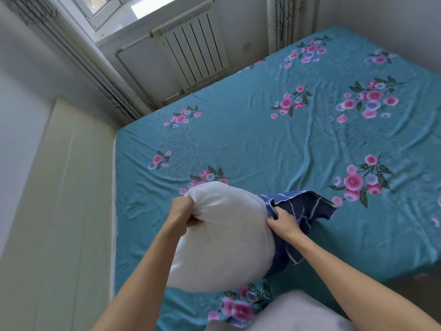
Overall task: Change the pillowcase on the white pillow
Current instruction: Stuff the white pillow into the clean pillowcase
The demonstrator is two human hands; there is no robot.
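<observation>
- The plump white fabric pillow [224, 235] is held up over the near part of the bed [262, 139], which is covered by a teal sheet printed with pink and lilac flower sprays.
- The left hand [182, 211] has its grip closed on the pillow's upper left corner, fingers curled into the bunched white fabric.
- The right hand [284, 220] has its grip closed on the dark blue pillowcase with thin white lines [300, 211], pinching the cloth at the pillow's right edge.
- The pillowcase is bunched along the right side of the pillow; most of the pillow is bare, and the loose end of the case spreads to the right above the sheet.
- Whether any part of the pillow is inside the case cannot be told.
- A white ribbed radiator [193, 48] stands against the wall beyond the bed, under a window [100, 5].
- Patterned curtains [114, 91] hang on the left of the radiator.
- A pale cream panel [66, 199] runs along the left side of the bed.
</observation>
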